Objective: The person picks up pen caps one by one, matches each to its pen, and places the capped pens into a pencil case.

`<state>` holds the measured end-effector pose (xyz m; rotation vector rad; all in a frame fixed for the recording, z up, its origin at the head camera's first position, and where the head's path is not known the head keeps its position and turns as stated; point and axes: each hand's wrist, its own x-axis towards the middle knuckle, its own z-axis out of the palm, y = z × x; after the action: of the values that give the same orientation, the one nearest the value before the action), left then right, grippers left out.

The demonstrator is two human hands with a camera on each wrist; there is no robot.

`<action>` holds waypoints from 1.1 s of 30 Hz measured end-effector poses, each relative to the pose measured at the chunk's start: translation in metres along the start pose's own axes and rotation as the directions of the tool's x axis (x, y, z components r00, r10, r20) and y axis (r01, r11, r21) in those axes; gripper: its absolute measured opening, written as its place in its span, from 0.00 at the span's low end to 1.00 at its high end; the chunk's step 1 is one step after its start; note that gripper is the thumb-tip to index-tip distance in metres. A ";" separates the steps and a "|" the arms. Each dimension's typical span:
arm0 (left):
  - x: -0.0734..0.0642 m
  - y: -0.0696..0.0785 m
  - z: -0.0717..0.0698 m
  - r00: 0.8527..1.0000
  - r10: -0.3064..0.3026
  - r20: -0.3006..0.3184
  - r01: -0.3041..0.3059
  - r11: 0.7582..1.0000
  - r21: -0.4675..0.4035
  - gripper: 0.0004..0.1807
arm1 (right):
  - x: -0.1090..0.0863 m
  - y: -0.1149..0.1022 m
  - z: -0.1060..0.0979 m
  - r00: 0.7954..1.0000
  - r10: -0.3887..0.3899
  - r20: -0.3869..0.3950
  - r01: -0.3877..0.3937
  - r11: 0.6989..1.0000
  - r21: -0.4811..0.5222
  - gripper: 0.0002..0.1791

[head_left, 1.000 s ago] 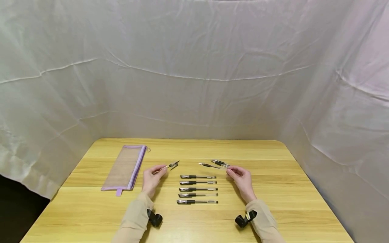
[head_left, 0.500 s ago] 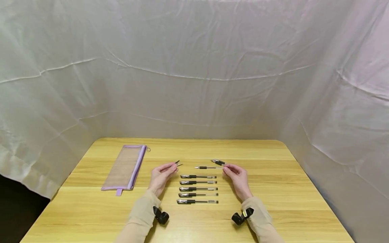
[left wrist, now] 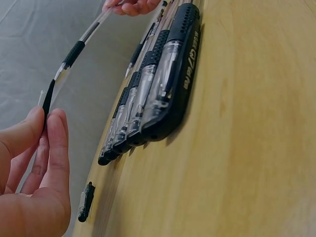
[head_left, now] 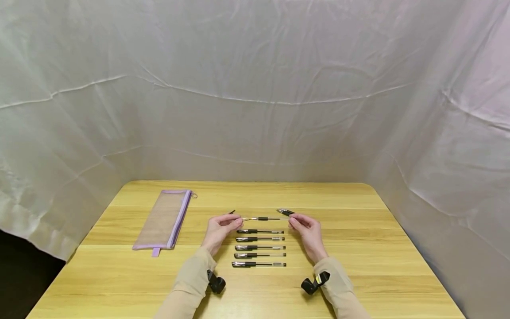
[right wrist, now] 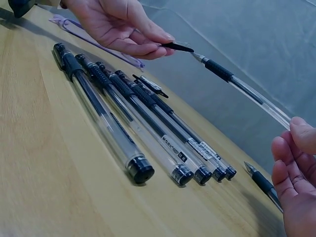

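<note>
My left hand [head_left: 220, 229] pinches a black pen cap [right wrist: 177, 47] between thumb and fingers. Facing it, my right hand [head_left: 307, 232] grips an uncapped gel pen [right wrist: 217, 70] by the rear of its clear barrel. The metal tip points left and meets the cap's open end; whether it is inside I cannot tell. Both are raised above the table. A loose cap [left wrist: 86, 202] lies beyond the left hand, and another uncapped pen [right wrist: 264, 183] lies by the right hand, its rear hidden by the fingers in the head view.
Several capped gel pens [head_left: 260, 247] lie in a parallel row in front of the hands. A purple-edged mesh zip pouch [head_left: 161, 221] lies flat at the left of the wooden table [head_left: 382, 257]. Grey cloth [head_left: 255, 133] hangs behind the table and along its sides.
My left hand has moved right with the cap, and my right hand slightly left with the pen. Cap and pen tip, apart before, now meet. The pen has levelled out.
</note>
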<state>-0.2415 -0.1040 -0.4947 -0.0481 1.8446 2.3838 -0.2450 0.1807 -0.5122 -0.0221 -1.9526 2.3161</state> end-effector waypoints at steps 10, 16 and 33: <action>-0.002 0.000 0.001 0.999 -0.005 0.042 0.005 1.000 0.000 0.21 | 0.000 0.000 0.001 1.000 -0.002 0.011 0.002 1.000 -0.011 0.21; -0.003 0.000 0.001 0.997 0.009 0.080 -0.009 1.000 0.001 0.23 | 0.000 0.001 0.001 1.000 -0.012 0.021 0.013 1.000 -0.025 0.20; -0.003 -0.001 0.001 0.997 0.023 0.068 -0.027 0.998 0.057 0.20 | 0.000 0.000 0.002 0.999 -0.047 0.021 0.048 0.997 -0.054 0.19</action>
<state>-0.2388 -0.1031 -0.4950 0.0604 1.8933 2.3168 -0.2450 0.1786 -0.5122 0.0430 -2.0022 2.2421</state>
